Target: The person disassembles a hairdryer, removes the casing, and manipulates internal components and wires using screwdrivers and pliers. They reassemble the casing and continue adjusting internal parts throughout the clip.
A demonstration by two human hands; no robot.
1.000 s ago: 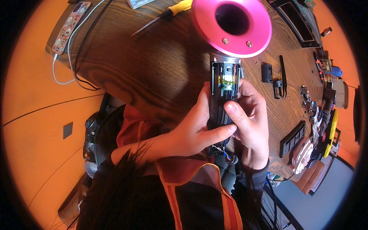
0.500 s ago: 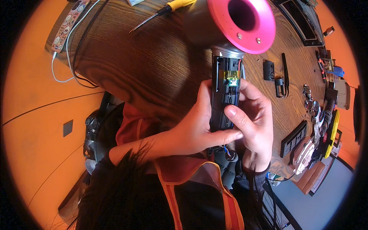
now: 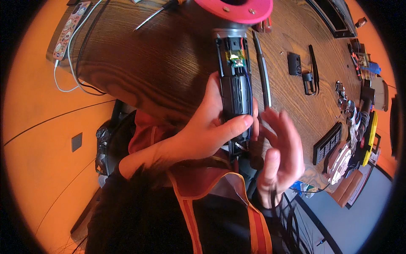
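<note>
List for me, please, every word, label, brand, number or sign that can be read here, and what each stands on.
No text can be read.
Patterned case at the upper left: small round designs; any lettering is too small to read.
Green circuit board in the opened handle: any markings are too small and glary to read.
Pink ring: no lettering shows on the visible part.

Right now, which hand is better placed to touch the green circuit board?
Probably the right hand: it looks open and empty, while the left hand grips the black handle bearing the board.
</note>
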